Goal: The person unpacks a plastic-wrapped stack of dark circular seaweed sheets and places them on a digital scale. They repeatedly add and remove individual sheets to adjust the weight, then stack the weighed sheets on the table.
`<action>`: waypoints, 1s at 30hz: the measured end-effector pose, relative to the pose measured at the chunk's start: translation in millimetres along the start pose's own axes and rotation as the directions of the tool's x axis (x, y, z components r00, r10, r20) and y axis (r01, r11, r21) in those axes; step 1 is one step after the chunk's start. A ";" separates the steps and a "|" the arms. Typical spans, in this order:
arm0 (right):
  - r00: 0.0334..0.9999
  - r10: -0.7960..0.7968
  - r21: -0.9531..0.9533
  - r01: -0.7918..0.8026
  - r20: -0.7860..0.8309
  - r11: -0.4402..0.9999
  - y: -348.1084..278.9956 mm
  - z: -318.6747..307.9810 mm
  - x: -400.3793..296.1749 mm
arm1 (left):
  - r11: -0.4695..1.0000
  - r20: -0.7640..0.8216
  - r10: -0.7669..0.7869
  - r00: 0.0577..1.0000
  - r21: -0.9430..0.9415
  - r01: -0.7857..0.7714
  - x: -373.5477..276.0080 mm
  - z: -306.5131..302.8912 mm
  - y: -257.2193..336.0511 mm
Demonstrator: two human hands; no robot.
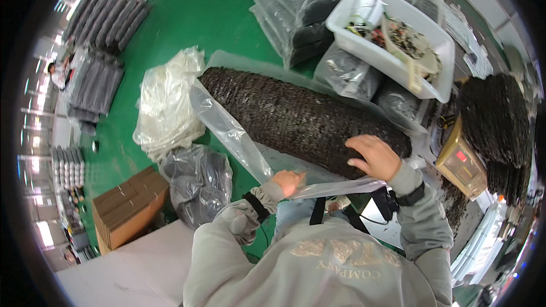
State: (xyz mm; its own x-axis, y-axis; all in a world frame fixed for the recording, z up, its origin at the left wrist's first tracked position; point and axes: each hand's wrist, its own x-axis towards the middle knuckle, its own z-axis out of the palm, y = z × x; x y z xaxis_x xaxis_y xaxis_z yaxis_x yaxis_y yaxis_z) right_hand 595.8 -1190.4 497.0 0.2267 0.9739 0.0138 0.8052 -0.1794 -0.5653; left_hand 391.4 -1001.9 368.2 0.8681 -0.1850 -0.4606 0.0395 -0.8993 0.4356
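In front of me lies a long row of dark dried seaweed sheets (pixel 294 115), pressed together and running slantwise across the view. Beneath it and along its sides is a clear plastic bag (pixel 232 136), whose near edge forms a loose, shiny strip. My left hand (pixel 289 182) is closed on that near edge, close to my body. Over the right end of the row is my right hand (pixel 375 157), its thumb and fingers spread and its fingertips at the dark sheets. The plastic passes under my right wrist.
Past the row, a white plastic tub (pixel 392 42) holds scraps beside filled bags (pixel 307 4). At right stand a weighing scale (pixel 463 164) and stacked dark sheets (pixel 495 119). Crumpled plastic bags (pixel 170 102) and folded cardboard (pixel 128 204) are at left, above a green floor (pixel 179 21).
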 end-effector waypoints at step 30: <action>0.987 0.103 -0.052 -0.110 -0.123 0.993 -13.0 15.0 86.1 | -0.846 0.248 -0.533 0.809 -0.200 -0.495 -0.4 32.9 -5.8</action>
State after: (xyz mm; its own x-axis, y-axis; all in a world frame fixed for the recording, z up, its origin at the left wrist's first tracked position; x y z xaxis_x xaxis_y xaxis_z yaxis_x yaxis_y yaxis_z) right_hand 596.6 -1102.2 493.2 0.3740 0.9257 0.0569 0.8029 -0.2924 -0.5195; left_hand 374.6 -1009.6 340.4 0.5588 0.2309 -0.7965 -0.3641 0.9313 0.0145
